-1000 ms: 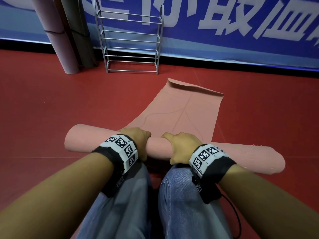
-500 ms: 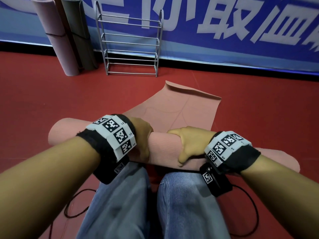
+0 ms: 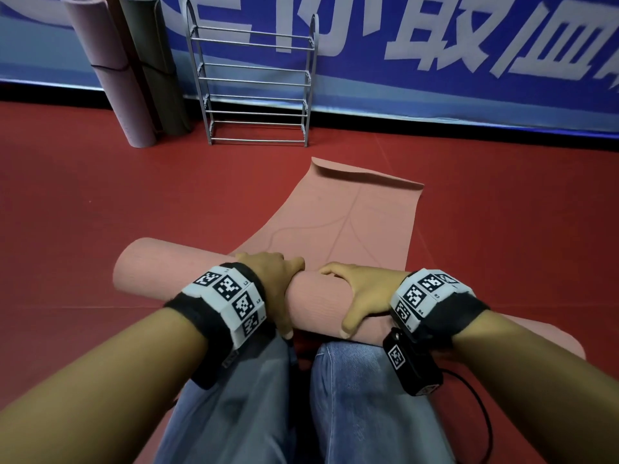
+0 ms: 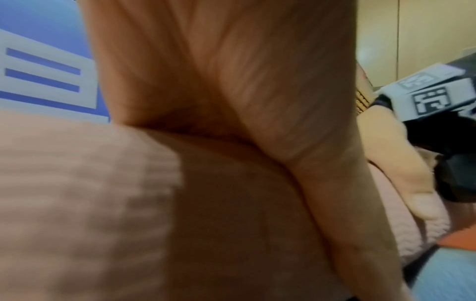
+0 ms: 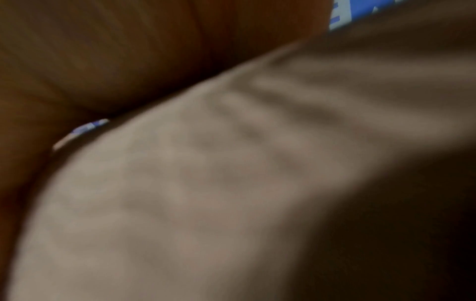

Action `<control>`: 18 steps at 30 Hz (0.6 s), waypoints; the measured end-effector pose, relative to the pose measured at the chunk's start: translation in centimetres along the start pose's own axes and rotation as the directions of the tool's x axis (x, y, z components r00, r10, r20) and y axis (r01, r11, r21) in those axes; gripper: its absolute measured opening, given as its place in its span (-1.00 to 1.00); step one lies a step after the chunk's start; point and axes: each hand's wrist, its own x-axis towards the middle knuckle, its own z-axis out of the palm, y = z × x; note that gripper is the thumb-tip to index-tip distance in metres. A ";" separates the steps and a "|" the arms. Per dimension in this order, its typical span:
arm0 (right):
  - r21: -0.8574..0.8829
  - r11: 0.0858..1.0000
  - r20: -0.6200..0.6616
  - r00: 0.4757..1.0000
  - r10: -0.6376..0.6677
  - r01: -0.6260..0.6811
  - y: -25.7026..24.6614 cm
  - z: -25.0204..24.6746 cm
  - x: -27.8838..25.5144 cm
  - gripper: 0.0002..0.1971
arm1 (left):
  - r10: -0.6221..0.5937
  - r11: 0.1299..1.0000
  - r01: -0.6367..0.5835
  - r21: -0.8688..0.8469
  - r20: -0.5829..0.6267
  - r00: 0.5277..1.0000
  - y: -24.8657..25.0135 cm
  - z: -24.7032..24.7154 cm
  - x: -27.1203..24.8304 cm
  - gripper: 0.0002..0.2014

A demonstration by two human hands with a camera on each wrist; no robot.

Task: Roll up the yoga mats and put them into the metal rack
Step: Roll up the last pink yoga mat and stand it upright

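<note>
Compared with a second before, the thick roll of the salmon-pink ribbed yoga mat (image 3: 207,279) had grown and travelled forward, and the flat unrolled stretch of it (image 3: 351,209) ahead had shortened, its far edge curling up slightly toward the wall. Both hands had shifted over the top of the roll: the left hand (image 3: 273,289) lay curled round it with fingers over the far side and the thumb down the near face, and the right hand (image 3: 363,298) gripped it in the same way just beside, the two hands close together near the middle. The left wrist view showed the palm pressed flat against the ribbed surface (image 4: 85,183); the right wrist view was blurred and dark, showing only skin against the mat (image 5: 206,173). That suggested the rolling step was more than half done, with a short length left to wind before the roll could be lifted. The roll rested on the red floor (image 3: 100,202) just in front of the person's knees in blue jeans (image 3: 351,396). The grey metal wire rack with horizontal bars (image 3: 254,82) stood well beyond, against the blue banner with white lettering (image 3: 435,45). Beside the rack leaned a rolled mauve mat (image 3: 110,78) and a rolled dark grey-green mat (image 3: 150,68), upright and not yet racked. Nothing lay between the mat's end and the rack; the roll's ends looked uneven, which might have loosened it.
</note>
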 end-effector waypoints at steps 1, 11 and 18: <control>-0.039 0.999 -0.035 0.999 -0.025 0.024 -0.1 -0.1 -0.2 -0.01 | 0.003 0.999 -0.002 -0.045 0.020 1.000 -0.3 -0.1 0.4 -0.15; -0.369 0.930 -0.178 0.982 -0.056 -0.014 -1.6 1.8 0.3 0.20 | 0.024 0.925 0.023 -0.378 0.120 0.993 -2.3 -0.4 2.2 -0.28; -0.323 0.946 -0.213 0.973 -0.086 0.013 -0.8 1.6 0.7 0.06 | 0.052 0.999 -0.051 0.004 -0.113 0.992 -1.2 1.0 0.7 0.03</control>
